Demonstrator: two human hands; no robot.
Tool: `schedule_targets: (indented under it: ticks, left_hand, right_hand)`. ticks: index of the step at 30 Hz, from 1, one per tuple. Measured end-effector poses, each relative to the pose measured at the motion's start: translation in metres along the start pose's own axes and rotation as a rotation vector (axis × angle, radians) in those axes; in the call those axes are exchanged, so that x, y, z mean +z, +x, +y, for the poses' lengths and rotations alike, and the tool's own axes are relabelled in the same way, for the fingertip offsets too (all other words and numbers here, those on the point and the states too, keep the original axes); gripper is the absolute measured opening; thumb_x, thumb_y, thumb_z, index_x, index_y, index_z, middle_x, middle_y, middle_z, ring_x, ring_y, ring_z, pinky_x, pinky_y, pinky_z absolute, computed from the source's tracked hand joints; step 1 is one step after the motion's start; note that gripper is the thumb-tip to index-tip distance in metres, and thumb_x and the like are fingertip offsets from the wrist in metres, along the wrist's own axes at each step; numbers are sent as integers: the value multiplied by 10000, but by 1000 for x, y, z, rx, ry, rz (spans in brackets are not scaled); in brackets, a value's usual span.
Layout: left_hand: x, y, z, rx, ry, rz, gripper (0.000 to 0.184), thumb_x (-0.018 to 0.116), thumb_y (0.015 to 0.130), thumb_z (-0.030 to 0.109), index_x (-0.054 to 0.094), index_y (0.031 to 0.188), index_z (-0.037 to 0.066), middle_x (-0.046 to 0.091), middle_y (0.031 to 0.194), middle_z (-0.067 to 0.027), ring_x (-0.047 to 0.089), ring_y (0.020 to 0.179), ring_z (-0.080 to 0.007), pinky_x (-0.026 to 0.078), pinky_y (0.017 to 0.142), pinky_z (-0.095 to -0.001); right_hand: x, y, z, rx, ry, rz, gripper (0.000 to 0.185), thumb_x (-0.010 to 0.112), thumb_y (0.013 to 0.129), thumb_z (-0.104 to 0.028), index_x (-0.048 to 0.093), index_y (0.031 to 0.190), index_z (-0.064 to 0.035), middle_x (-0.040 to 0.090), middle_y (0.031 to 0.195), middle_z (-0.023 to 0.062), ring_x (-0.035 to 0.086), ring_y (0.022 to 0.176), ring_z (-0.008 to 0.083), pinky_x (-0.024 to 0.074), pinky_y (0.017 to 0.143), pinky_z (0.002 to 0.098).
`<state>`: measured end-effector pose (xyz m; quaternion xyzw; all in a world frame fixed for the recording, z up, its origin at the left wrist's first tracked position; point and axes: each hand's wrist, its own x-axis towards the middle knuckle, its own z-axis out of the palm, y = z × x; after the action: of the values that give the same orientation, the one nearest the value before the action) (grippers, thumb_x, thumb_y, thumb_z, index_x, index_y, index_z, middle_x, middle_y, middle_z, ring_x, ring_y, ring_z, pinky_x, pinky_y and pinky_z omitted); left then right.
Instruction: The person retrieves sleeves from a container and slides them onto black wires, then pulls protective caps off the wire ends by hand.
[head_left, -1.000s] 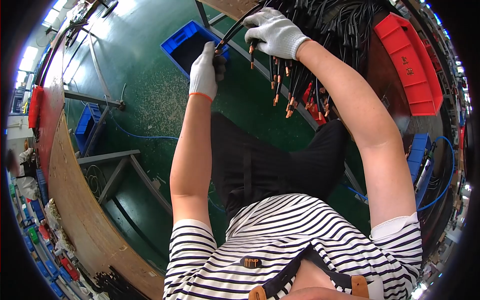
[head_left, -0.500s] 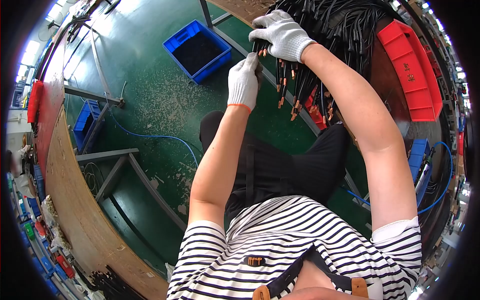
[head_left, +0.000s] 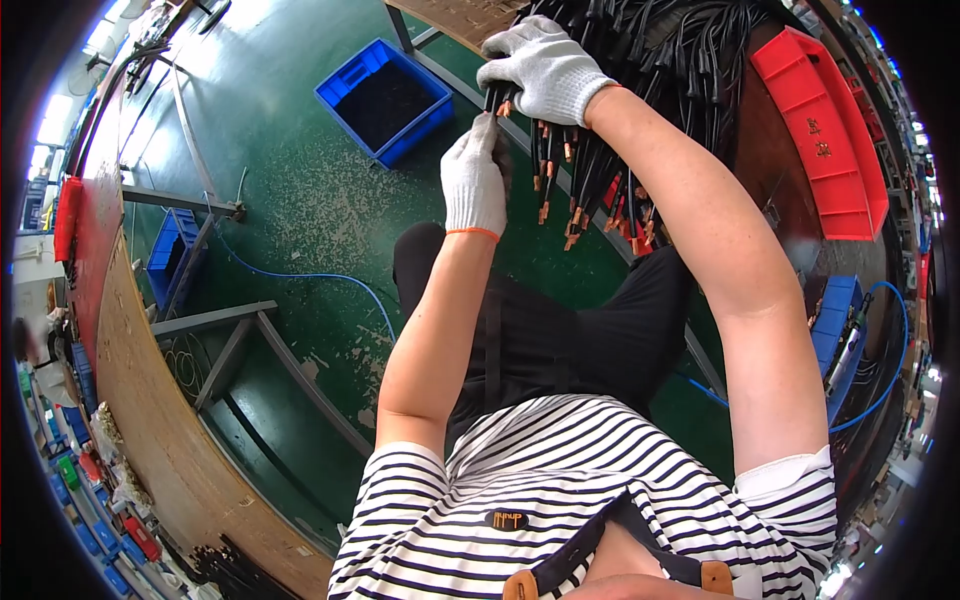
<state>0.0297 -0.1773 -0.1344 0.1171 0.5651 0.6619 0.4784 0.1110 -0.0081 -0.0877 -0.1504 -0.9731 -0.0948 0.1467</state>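
A large heap of black cables (head_left: 690, 65) lies on the bench, their stripped ends showing bare copper (head_left: 573, 240) over the edge. My right hand (head_left: 545, 72), in a white knit glove, is closed round a few cables at the heap's left side; short copper tips stick out below its fingers. Just beneath it, my left hand (head_left: 474, 178), gloved the same way, has its fingertips pinched at the end of one of these black cables. The exact grip is partly hidden by the glove.
A blue bin (head_left: 385, 105) with dark contents stands on the green floor, a second blue bin (head_left: 172, 255) farther left. Red trays (head_left: 825, 140) lie at right, near a blue box (head_left: 835, 320). Grey table legs (head_left: 215, 315) and a blue hose (head_left: 300, 273) cross the floor.
Both hands have shifted slightly left, the left one also a little lower. The hanging cable ends have moved a bit left with them.
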Motion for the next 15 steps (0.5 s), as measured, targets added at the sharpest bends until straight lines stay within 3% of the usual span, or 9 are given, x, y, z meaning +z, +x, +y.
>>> schedule_targets:
  ticks: [10,12,15]
  left_hand:
    - [-14,-29,-27,78,22,18,404,635,1064,404,630,795,104,511,628,36,450,492,-66,323,456,-239]
    - [-17,-42,-34,-32,-6,16,446,603,1070,461,611,793,112,514,607,16,422,428,-92,304,409,-256]
    - [-29,-57,-85,-323,-108,19,424,583,1079,473,594,813,143,519,631,16,433,467,-110,323,433,-257]
  right_hand:
    - [-3,0,-2,28,-30,-23,355,750,840,-218,813,1173,-324,671,1389,5,581,1339,238,322,1244,404]
    - [-5,0,-2,26,-37,-16,358,748,838,-212,813,1170,-327,674,1384,4,582,1336,239,324,1242,403]
    - [-5,0,-1,18,-27,-27,373,743,838,-201,806,1182,-331,675,1382,8,582,1339,243,331,1241,403]
